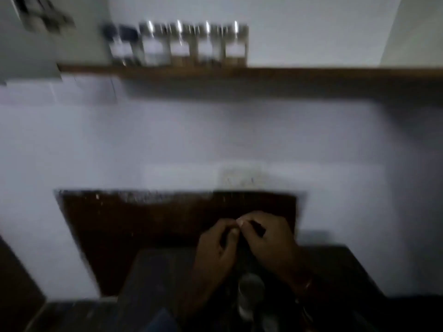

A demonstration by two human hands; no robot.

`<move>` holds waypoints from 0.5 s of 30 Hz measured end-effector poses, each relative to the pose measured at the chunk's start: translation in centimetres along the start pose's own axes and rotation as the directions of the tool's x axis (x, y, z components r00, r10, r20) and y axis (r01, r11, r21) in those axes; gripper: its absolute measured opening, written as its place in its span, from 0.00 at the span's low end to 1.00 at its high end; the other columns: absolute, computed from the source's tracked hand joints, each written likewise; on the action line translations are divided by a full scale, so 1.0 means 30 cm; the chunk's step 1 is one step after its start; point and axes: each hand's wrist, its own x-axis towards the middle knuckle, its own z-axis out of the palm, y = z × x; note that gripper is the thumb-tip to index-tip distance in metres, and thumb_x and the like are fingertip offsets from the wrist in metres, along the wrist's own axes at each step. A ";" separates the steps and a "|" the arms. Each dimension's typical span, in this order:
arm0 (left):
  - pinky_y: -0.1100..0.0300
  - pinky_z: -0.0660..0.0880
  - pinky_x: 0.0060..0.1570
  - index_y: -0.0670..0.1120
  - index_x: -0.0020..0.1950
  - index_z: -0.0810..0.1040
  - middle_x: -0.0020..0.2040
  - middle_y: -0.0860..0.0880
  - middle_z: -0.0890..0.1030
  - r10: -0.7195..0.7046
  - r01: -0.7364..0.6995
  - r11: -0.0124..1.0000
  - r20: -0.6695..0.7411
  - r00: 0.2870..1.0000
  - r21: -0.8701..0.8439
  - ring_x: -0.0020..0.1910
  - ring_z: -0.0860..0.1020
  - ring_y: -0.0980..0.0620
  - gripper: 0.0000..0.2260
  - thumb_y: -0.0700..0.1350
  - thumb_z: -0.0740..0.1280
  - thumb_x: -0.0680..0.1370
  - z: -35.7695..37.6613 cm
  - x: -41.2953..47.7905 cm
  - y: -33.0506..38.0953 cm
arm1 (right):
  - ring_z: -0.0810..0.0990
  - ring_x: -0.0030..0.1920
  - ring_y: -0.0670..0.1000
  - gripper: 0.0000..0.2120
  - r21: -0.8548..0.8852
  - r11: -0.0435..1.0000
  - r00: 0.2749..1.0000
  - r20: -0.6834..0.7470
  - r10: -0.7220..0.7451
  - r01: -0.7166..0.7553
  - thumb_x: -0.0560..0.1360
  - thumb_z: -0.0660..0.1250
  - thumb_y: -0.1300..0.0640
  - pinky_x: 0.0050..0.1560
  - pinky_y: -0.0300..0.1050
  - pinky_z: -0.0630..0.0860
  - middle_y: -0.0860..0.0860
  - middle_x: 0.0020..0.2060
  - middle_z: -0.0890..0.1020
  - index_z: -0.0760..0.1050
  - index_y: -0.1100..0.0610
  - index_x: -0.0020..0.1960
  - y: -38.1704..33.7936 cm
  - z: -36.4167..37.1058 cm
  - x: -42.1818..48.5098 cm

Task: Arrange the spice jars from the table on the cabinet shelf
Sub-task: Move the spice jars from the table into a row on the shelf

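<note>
The view is dark and blurred. Several spice jars (180,45) with silver and dark lids stand in a row at the left part of the wooden cabinet shelf (311,73). My left hand (215,250) and my right hand (269,238) meet low in the middle, their curled fingertips touching. A small dark shape shows at my right fingers; I cannot tell what it is. Just below my hands, one jar with a silver lid (250,292) stands on the dark table (155,271).
The right part of the shelf holds nothing. A white wall runs below the shelf, with a dark brown panel (143,219) behind the table. A grey cabinet side (26,44) is at the upper left.
</note>
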 end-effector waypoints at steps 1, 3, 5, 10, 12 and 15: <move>0.65 0.74 0.43 0.60 0.49 0.78 0.44 0.61 0.83 -0.182 0.185 0.982 0.076 0.980 -0.037 0.44 0.79 0.67 0.08 0.45 0.64 0.79 0.062 -0.183 -0.036 | 0.82 0.47 0.44 0.07 0.013 0.985 0.982 0.070 0.173 -0.175 0.77 0.67 0.53 0.52 0.38 0.76 0.46 0.44 0.86 0.84 0.52 0.48 0.063 0.054 -0.137; 0.66 0.75 0.46 0.63 0.51 0.79 0.46 0.63 0.83 -0.382 0.401 0.912 0.176 0.907 -0.087 0.47 0.80 0.69 0.13 0.43 0.66 0.77 0.135 -0.427 -0.078 | 0.83 0.49 0.46 0.08 -0.006 0.923 0.903 0.206 0.378 -0.385 0.77 0.67 0.52 0.53 0.37 0.76 0.48 0.47 0.86 0.84 0.52 0.50 0.138 0.139 -0.327; 0.66 0.77 0.47 0.62 0.52 0.80 0.47 0.62 0.84 -0.502 0.531 0.843 0.235 0.832 -0.080 0.49 0.81 0.66 0.09 0.50 0.65 0.75 0.181 -0.598 -0.075 | 0.82 0.51 0.45 0.10 -0.055 0.879 0.828 0.313 0.465 -0.473 0.78 0.65 0.51 0.55 0.39 0.76 0.48 0.49 0.85 0.83 0.52 0.53 0.172 0.195 -0.506; 0.69 0.76 0.38 0.48 0.48 0.83 0.42 0.57 0.85 -0.550 0.558 0.829 0.240 0.800 0.041 0.42 0.82 0.63 0.08 0.43 0.64 0.76 0.193 -0.728 -0.070 | 0.81 0.51 0.45 0.12 -0.044 0.805 0.727 0.403 0.556 -0.591 0.81 0.61 0.50 0.57 0.47 0.77 0.48 0.50 0.84 0.82 0.52 0.55 0.185 0.206 -0.703; 0.65 0.77 0.35 0.43 0.47 0.82 0.42 0.51 0.85 -0.577 0.577 0.813 0.245 0.779 0.078 0.40 0.83 0.58 0.08 0.37 0.64 0.76 0.193 -0.733 -0.075 | 0.81 0.51 0.45 0.12 -0.032 0.794 0.720 0.401 0.567 -0.607 0.80 0.62 0.50 0.55 0.46 0.78 0.48 0.50 0.85 0.82 0.52 0.54 0.193 0.209 -0.705; 0.73 0.74 0.31 0.45 0.47 0.82 0.39 0.53 0.84 -0.613 0.628 0.778 0.263 0.745 0.032 0.36 0.83 0.61 0.09 0.36 0.62 0.77 0.196 -0.727 -0.074 | 0.80 0.49 0.42 0.09 -0.037 0.802 0.718 0.420 0.554 -0.597 0.79 0.65 0.51 0.51 0.33 0.75 0.48 0.50 0.84 0.81 0.52 0.54 0.228 0.219 -0.660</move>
